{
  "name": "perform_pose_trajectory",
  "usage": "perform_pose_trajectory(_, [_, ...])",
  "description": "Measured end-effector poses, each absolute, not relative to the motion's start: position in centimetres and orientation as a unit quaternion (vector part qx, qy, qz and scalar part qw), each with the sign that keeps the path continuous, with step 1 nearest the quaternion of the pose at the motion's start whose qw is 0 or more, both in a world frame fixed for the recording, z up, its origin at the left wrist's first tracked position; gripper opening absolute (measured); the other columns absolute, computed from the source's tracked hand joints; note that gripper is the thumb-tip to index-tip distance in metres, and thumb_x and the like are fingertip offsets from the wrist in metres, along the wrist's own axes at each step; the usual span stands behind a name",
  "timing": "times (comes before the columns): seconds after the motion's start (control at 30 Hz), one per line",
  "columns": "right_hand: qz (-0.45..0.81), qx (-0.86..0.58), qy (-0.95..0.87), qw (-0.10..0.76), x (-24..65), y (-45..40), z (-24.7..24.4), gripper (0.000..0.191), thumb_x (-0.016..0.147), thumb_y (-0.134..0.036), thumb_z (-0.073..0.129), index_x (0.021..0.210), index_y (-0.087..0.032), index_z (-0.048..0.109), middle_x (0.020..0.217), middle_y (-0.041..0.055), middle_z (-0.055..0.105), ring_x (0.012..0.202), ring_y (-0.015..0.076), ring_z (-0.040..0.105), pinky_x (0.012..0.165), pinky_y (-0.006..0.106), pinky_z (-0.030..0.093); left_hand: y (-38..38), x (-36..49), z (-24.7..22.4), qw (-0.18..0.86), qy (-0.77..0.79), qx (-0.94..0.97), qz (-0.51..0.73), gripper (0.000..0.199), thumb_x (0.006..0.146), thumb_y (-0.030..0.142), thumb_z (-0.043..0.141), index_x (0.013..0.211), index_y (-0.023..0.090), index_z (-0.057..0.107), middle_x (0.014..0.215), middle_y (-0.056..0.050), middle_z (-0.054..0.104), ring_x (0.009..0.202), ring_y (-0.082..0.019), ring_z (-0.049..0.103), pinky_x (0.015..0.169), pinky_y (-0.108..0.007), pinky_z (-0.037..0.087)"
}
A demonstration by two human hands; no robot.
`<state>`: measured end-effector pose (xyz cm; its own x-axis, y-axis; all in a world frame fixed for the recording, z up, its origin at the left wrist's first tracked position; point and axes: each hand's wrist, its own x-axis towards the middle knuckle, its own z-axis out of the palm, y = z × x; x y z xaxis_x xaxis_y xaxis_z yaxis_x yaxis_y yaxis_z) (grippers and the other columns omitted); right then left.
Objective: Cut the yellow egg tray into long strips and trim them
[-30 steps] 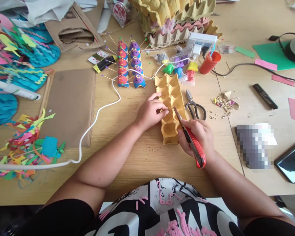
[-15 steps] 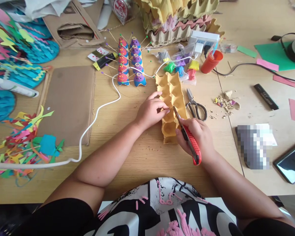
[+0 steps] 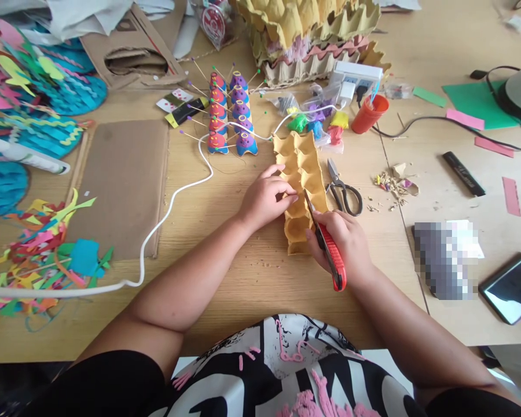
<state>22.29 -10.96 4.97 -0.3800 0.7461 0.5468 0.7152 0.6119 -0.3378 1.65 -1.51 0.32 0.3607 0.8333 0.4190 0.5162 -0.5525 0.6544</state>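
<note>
A yellow egg carton piece (image 3: 298, 229), two cups wide, lies on the wooden table in front of me. My left hand (image 3: 267, 197) grips its left side, thumb and fingers pinching the card near the middle ridge. In my right hand (image 3: 345, 243) is a red utility knife (image 3: 332, 255), fingers wrapped around the handle. Its blade points away from me and touches the carton at the middle ridge, just right of my left fingertips. Black-handled scissors (image 3: 344, 188) lie beside the carton on the right.
Two painted egg-carton rows (image 3: 218, 110) with pins stand behind. A white cable (image 3: 173, 197) crosses the left side. Bagged coloured clay (image 3: 315, 124), a red cup (image 3: 370, 114), and a power strip (image 3: 356, 72) sit behind the carton. Paper scraps (image 3: 47, 249) and cardboard (image 3: 117, 191) lie left, a phone (image 3: 512, 286) right.
My right hand and the knife have shifted slightly left, with the blade still at the carton's middle ridge. My left hand keeps its hold. The camera view has moved a little.
</note>
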Motion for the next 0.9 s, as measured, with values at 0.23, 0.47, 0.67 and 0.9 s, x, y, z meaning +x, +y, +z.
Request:
perform_pose_trajectory(0.23, [0.028,-0.453,-0.815,0.359,22.6,-10.4,3.8,0.025,0.090,-0.025,0.065,0.114,-0.024,0.057,0.084,0.0043,0.073,0.072,0.0227,0.068,0.070,0.036,0.055,-1.5,1.4,0.7,0.193,0.409,0.802,0.390,0.010,0.092,0.026,0.072,0.098,0.022,0.079,0.118,-0.006,0.080,0.150,-0.031,0.052,0.123,-0.057,0.047])
perform_pose_trajectory(0.47, [0.041,-0.465,-0.789,0.399,22.6,-9.5,2.7,0.029,0.093,-0.027,0.066,0.120,-0.024,0.058,0.091,0.0045,0.074,0.075,0.0227,0.071,0.072,0.039,0.059,-1.7,1.1,1.3,0.168,0.377,0.826,0.385,0.046,0.082,0.055,0.082,0.115,0.025,0.074,0.137,-0.009,0.070,0.154,-0.037,0.042,0.131,-0.060,0.031])
perform_pose_trajectory(0.67, [0.069,-0.463,-0.781,0.412,22.8,-9.7,3.1,0.030,0.091,-0.028,0.069,0.119,-0.025,0.058,0.097,0.0051,0.076,0.082,0.0230,0.074,0.073,0.038,0.060,-1.7,1.2,1.3,0.190,0.367,0.840,0.353,0.047,0.082,0.053,0.082,0.117,0.025,0.069,0.131,-0.009,0.071,0.151,-0.037,0.042,0.130,-0.060,0.032])
perform_pose_trajectory(0.9, [0.062,-0.464,-0.787,0.401,22.8,-10.5,3.8,0.027,0.092,-0.029,0.069,0.117,-0.025,0.059,0.089,0.0035,0.074,0.075,0.0219,0.071,0.070,0.036,0.059,-1.9,1.3,1.2,0.181,0.361,0.846,0.348,0.042,0.080,0.048,0.084,0.110,0.022,0.072,0.114,-0.009,0.073,0.147,-0.040,0.045,0.126,-0.058,0.037])
